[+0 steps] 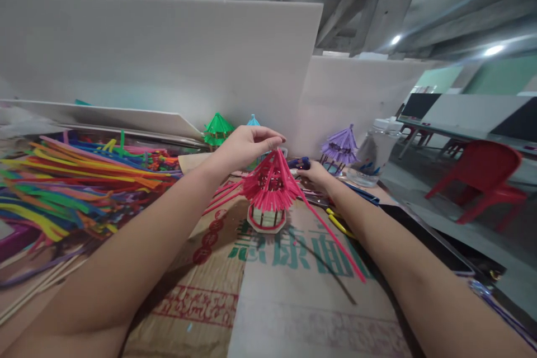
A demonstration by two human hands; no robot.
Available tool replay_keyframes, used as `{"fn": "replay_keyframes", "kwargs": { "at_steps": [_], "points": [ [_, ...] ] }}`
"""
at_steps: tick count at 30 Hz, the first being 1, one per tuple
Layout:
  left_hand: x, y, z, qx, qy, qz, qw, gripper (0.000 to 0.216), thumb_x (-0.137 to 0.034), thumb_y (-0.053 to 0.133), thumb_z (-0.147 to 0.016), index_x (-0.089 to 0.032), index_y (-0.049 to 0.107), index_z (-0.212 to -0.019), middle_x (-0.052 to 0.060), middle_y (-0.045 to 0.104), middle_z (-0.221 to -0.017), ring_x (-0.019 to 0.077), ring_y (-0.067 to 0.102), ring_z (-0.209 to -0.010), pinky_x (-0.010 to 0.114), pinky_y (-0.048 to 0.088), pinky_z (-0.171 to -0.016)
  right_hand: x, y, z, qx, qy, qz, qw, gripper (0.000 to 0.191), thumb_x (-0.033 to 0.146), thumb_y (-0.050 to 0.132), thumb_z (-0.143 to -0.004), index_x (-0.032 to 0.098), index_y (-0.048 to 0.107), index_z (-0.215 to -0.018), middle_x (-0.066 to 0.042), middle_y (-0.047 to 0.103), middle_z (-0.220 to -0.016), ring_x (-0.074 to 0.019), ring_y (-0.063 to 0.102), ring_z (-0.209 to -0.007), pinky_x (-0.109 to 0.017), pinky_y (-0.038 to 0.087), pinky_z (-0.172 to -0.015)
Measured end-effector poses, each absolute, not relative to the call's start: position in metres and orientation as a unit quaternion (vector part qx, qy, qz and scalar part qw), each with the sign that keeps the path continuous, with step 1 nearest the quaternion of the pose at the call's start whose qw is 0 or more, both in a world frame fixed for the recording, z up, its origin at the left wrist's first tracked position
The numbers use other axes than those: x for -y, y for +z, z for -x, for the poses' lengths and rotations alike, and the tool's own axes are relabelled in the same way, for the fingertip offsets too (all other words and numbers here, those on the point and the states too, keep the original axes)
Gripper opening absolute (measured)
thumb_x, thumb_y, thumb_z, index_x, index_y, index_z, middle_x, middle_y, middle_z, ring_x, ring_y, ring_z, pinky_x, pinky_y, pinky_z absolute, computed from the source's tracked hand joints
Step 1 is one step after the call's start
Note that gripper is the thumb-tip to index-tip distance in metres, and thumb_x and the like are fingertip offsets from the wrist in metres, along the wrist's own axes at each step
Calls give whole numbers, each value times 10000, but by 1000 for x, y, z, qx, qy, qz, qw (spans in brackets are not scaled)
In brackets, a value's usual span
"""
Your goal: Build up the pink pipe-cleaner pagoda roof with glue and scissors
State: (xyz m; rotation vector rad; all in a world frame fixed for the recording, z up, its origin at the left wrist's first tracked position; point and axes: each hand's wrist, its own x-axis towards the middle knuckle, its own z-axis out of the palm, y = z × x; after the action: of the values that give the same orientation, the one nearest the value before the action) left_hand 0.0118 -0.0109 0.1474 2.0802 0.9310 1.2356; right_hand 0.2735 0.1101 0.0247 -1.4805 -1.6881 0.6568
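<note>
A small pink pipe-cleaner pavilion [271,190] on a pale base stands on a sheet of printed cardboard [293,285]. My left hand [247,145] pinches the top of its pink roof, fingers closed on the tip. A long pink pipe cleaner [335,240] trails from the roof down to the right. My right hand [312,172] reaches behind the pavilion and is wrapped round a dark blue tool [300,163], partly hidden.
A heap of coloured pipe cleaners [71,179] lies at the left. Green [217,128], blue [253,121] and purple [340,146] pavilions stand by the white board [168,56]. Yellow-handled cutters [338,222], a plastic bottle [373,156] and a red chair [482,179] are at right.
</note>
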Motion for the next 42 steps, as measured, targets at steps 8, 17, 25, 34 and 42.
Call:
{"fn": "replay_keyframes", "kwargs": {
  "at_steps": [8,17,25,34,42],
  "points": [
    [9,145,-12,-357,441,-784,253,270,-370,635,-858,-126,749,-881,41,747,-812,123,623,-682,229,475,-652,-124,24,-275,669,257,625,310,360,359,606,-954,166,582,-1256,-93,611,-1244,-222,634,-1046,-434,555,-875],
    [7,145,-8,-358,431,-790,250,260,-360,639,-859,-134,761,-901,32,740,-792,111,611,-670,217,486,-670,-113,34,-289,684,180,671,225,359,362,604,-954,168,584,-1256,-93,607,-1255,-228,630,-1059,-438,551,-884],
    [13,147,-11,-369,442,-779,248,260,-362,631,-862,-131,748,-889,26,707,-733,97,573,-595,195,484,-570,-72,93,-310,695,29,689,204,215,243,676,-878,114,673,-1051,-130,696,-1032,-239,645,-949,-354,503,-833],
    [22,147,-13,-382,424,-788,230,243,-353,607,-879,-141,721,-849,4,667,-672,98,560,-566,209,485,-581,51,119,-246,841,-123,404,338,219,225,499,-957,178,644,-1114,-61,694,-884,-172,604,-763,-278,432,-683],
    [17,146,-12,-358,420,-807,211,296,-393,593,-889,-132,733,-879,21,693,-749,108,578,-654,195,481,-612,88,92,-210,924,-245,249,156,500,66,477,-901,170,513,-1388,-68,664,-871,-210,549,-790,-319,390,-660]
  ]
}}
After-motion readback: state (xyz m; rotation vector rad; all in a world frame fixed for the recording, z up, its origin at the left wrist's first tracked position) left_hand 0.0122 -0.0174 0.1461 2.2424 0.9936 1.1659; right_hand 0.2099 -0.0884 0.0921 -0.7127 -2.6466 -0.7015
